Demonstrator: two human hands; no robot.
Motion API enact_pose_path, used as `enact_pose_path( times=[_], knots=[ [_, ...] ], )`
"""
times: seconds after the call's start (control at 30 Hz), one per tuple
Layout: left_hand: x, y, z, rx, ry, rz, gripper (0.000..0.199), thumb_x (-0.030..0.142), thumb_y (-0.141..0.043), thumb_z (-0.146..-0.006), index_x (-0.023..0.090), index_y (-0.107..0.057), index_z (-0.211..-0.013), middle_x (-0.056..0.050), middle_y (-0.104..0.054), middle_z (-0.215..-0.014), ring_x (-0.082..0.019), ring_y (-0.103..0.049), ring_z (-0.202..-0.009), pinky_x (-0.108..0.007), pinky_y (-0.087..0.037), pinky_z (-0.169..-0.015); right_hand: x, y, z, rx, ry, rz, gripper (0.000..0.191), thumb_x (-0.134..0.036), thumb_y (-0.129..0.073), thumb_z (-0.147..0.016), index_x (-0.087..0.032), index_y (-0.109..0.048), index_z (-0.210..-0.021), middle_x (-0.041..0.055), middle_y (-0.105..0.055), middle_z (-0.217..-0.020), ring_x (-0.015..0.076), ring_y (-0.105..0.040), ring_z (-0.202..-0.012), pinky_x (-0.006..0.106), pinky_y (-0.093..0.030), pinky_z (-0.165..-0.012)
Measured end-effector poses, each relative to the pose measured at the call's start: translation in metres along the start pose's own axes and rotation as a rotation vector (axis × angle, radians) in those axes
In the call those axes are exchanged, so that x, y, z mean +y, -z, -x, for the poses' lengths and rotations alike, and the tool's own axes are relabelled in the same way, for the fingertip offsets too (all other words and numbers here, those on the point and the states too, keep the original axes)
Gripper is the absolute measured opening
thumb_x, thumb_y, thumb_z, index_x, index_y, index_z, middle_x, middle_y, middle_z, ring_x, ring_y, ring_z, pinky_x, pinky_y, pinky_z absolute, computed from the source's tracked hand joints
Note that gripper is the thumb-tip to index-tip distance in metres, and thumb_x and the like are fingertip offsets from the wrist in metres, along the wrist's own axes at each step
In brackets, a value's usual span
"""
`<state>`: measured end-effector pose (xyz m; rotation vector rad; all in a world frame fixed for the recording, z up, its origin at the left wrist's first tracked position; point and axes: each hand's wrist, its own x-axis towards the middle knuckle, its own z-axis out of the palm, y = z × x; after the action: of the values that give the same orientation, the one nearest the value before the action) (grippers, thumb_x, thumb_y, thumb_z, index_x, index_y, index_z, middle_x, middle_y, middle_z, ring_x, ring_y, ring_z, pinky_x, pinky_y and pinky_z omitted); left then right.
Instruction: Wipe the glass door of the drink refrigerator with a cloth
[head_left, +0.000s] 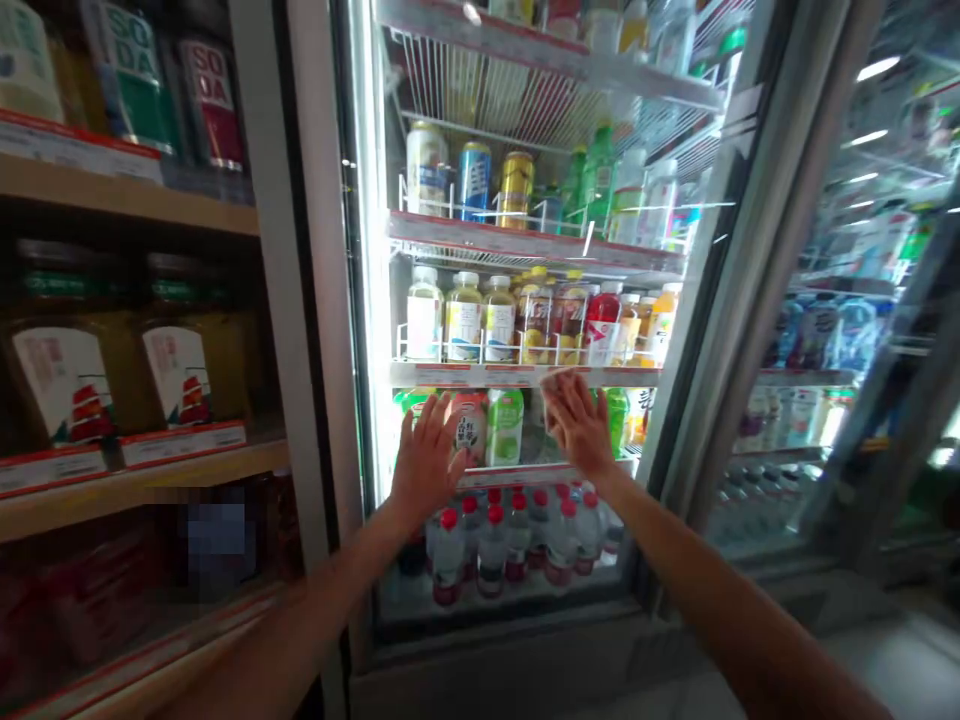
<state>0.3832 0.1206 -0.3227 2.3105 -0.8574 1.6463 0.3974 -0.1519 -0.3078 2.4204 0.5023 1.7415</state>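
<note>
Both arms reach toward the glass door (525, 420) of a lit drinks cooler. My left hand (427, 455) has its fingers spread, with nothing in it, in front of green and red bottles on a lower shelf. My right hand (581, 425) presses a pale cloth (556, 388) against the glass, just below a shelf edge. Behind the glass are juice bottles (463, 315), cans (474, 180) and, at the bottom, clear bottles with red caps (493, 550).
Shelves at the left hold jars (64, 370) and soda bottles (131, 75). The cooler's metal frame (772, 250) runs along the right side, with another glass-fronted cooler of drinks (821, 330) beyond it.
</note>
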Motion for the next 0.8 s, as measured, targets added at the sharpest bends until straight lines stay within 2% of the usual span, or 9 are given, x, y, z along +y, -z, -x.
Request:
enact_pose_path(
  times=[0.1, 0.17, 0.23, 0.3, 0.47, 0.53, 0.63, 0.73, 0.8],
  knots=[
    [0.012, -0.010, 0.001, 0.001, -0.002, 0.010, 0.058, 0.024, -0.048, -0.085, 0.017, -0.030, -0.140, -0.015, -0.036, -0.145, -0.025, -0.017, -0.141, -0.049, -0.019, -0.113, 0.007, -0.001, 0.009, 0.132, -0.251, 0.035, 0.057, -0.020, -0.040, -0.087, -0.021, -0.032, -0.144, 0.0100, -0.024, -0.152, 0.0297, -0.016, -0.142, 0.054, -0.022, -0.109],
    [0.022, -0.016, 0.002, 0.004, -0.014, 0.014, 0.057, 0.023, -0.048, -0.085, 0.016, -0.031, -0.139, -0.015, -0.037, -0.145, -0.025, -0.019, -0.141, -0.048, -0.020, -0.113, 0.002, 0.000, 0.023, 0.067, -0.176, 0.014, 0.059, -0.018, -0.040, -0.086, -0.021, -0.030, -0.144, 0.0102, -0.026, -0.152, 0.0293, -0.015, -0.142, 0.052, -0.024, -0.109],
    [0.029, -0.020, 0.003, 0.000, -0.039, 0.022, 0.055, 0.022, -0.047, -0.085, 0.016, -0.033, -0.138, -0.015, -0.038, -0.144, -0.025, -0.019, -0.141, -0.048, -0.019, -0.114, 0.000, 0.001, 0.037, -0.052, 0.013, -0.012, 0.060, -0.014, -0.041, -0.085, -0.025, -0.031, -0.143, 0.0066, -0.033, -0.149, 0.0261, -0.020, -0.141, 0.049, -0.023, -0.111],
    [0.035, -0.023, 0.002, 0.002, -0.068, 0.034, 0.052, 0.022, -0.047, -0.085, 0.016, -0.037, -0.136, -0.014, -0.039, -0.144, -0.024, -0.020, -0.141, -0.047, -0.018, -0.114, 0.008, 0.003, 0.040, -0.104, 0.085, -0.013, 0.061, -0.013, -0.041, -0.085, -0.029, -0.032, -0.143, 0.0042, -0.036, -0.148, 0.0240, -0.024, -0.140, 0.049, -0.021, -0.112],
    [0.042, -0.020, -0.014, 0.031, -0.084, 0.105, 0.056, 0.021, -0.047, -0.085, 0.017, -0.030, -0.139, -0.015, -0.037, -0.145, -0.025, -0.018, -0.141, -0.050, -0.018, -0.114, 0.046, 0.006, 0.000, 0.258, -0.410, 0.029, 0.059, -0.017, -0.037, -0.089, -0.021, -0.025, -0.146, 0.0116, -0.019, -0.154, 0.0304, -0.018, -0.141, 0.058, -0.029, -0.106],
    [0.049, -0.019, -0.023, 0.048, -0.077, 0.188, 0.060, 0.020, -0.045, -0.086, 0.020, -0.024, -0.142, -0.014, -0.036, -0.145, -0.024, -0.021, -0.140, -0.050, -0.024, -0.113, 0.036, 0.003, -0.007, 0.273, -0.358, -0.044, 0.063, -0.015, -0.035, -0.088, -0.019, -0.016, -0.148, 0.0108, -0.013, -0.155, 0.0299, -0.011, -0.142, 0.057, -0.030, -0.107],
    [0.069, -0.025, -0.037, 0.018, -0.102, 0.371, 0.062, 0.020, -0.041, -0.088, 0.022, -0.015, -0.145, -0.013, -0.035, -0.146, -0.020, -0.027, -0.138, -0.042, -0.036, -0.108, -0.004, -0.004, 0.007, 0.104, -0.177, -0.171, 0.070, -0.013, -0.037, -0.087, -0.020, -0.006, -0.149, 0.0080, -0.012, -0.156, 0.0279, -0.005, -0.143, 0.054, -0.029, -0.111],
    [0.094, -0.045, -0.049, -0.073, -0.142, 0.506, 0.063, 0.022, -0.037, -0.090, 0.021, -0.010, -0.146, -0.014, -0.030, -0.148, -0.020, -0.027, -0.138, -0.040, -0.037, -0.108, -0.030, -0.009, 0.028, 0.040, -0.142, -0.234, 0.072, -0.017, -0.042, -0.086, -0.019, -0.007, -0.149, 0.0090, -0.014, -0.155, 0.0265, -0.004, -0.143, 0.052, -0.032, -0.110],
    [0.108, -0.063, -0.055, -0.097, -0.128, 0.520, 0.063, 0.022, -0.036, -0.090, 0.019, -0.008, -0.147, -0.014, -0.029, -0.149, -0.021, -0.023, -0.139, -0.042, -0.035, -0.110, -0.027, -0.006, 0.043, 0.039, -0.103, -0.270, 0.071, -0.020, -0.044, -0.085, -0.016, -0.013, -0.148, 0.0111, -0.018, -0.154, 0.0260, -0.007, -0.143, 0.050, -0.035, -0.109]
  ],
)
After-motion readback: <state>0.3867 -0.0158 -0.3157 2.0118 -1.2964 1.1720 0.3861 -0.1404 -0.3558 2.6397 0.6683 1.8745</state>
